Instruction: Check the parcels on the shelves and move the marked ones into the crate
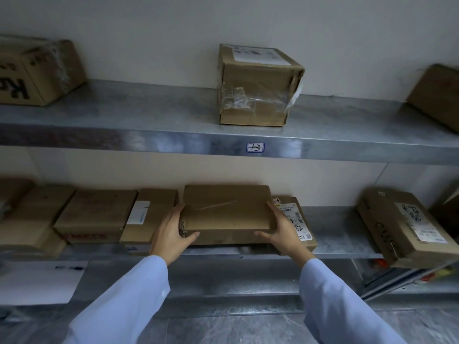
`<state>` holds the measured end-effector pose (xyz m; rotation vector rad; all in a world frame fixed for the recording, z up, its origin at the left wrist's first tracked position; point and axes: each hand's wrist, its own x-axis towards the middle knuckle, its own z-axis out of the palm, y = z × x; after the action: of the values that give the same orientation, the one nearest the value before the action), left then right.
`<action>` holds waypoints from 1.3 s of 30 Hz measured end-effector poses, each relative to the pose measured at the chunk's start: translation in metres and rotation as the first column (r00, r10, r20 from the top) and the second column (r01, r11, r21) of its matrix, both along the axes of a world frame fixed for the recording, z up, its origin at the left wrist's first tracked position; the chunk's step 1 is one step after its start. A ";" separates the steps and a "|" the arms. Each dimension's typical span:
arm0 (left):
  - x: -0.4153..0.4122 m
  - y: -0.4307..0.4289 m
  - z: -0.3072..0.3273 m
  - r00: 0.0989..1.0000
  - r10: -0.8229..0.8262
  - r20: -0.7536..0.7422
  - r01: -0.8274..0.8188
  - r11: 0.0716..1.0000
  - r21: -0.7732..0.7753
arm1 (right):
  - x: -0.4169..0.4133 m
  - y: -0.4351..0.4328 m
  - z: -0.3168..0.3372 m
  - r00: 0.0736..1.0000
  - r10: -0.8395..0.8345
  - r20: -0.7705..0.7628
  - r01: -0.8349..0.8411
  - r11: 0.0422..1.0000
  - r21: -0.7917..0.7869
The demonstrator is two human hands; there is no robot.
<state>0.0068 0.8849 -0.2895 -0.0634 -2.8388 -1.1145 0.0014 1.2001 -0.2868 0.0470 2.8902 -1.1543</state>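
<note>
Grey metal shelves on pale wall, left hand and right hand, fingers gripping flat brown parcel

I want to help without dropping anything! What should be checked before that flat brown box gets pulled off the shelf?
1. Grip: left hand and right hand hold the flat brown cardboard parcel by its sides: ok.
2. Mark on it: cannot tell; the top looks plain.
3. Gap under the grey metal upper shelf: ok.
4. White-labelled cardboard parcel sits close on its right: not ok.
5. Crate in sight: not ok.
</note>
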 end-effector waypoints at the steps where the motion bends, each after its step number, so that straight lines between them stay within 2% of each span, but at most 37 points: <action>1: 0.001 0.001 0.005 1.000 -0.008 0.005 0.007 0.999 0.051 | 0.001 0.000 0.004 1.000 0.001 -0.011 -0.001 1.000 -0.022; 6: 0.008 0.004 0.034 1.000 0.017 0.017 -0.020 0.974 0.225 | 0.010 0.002 0.030 0.999 -0.008 -0.033 0.003 0.989 -0.149; 9: 0.014 0.004 0.045 1.000 0.030 -0.004 -0.028 0.968 0.249 | 0.014 0.003 0.043 0.998 -0.033 -0.054 0.020 0.976 -0.216; 18: 0.028 0.002 0.064 1.000 0.018 -0.002 -0.016 0.936 0.351 | 0.019 0.007 0.062 0.995 -0.025 -0.096 0.001 0.969 -0.247; 28: 0.034 -0.001 0.080 0.999 0.043 0.027 -0.051 0.902 0.429 | 0.026 0.002 0.088 0.993 -0.056 -0.103 0.015 0.931 -0.364; 33: 0.036 0.001 0.085 0.998 0.063 0.018 -0.065 0.915 0.399 | 0.032 0.001 0.095 0.990 -0.080 -0.113 0.034 0.930 -0.365; 39: 0.042 0.000 0.087 0.998 0.042 0.037 -0.054 0.906 0.420 | 0.039 0.006 0.099 0.998 0.000 -0.062 -0.026 0.912 -0.409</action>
<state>0.0485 0.8854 -0.2029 0.0527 -2.5350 -1.6974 0.0400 1.2063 -0.1877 -0.0181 2.6223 -1.7601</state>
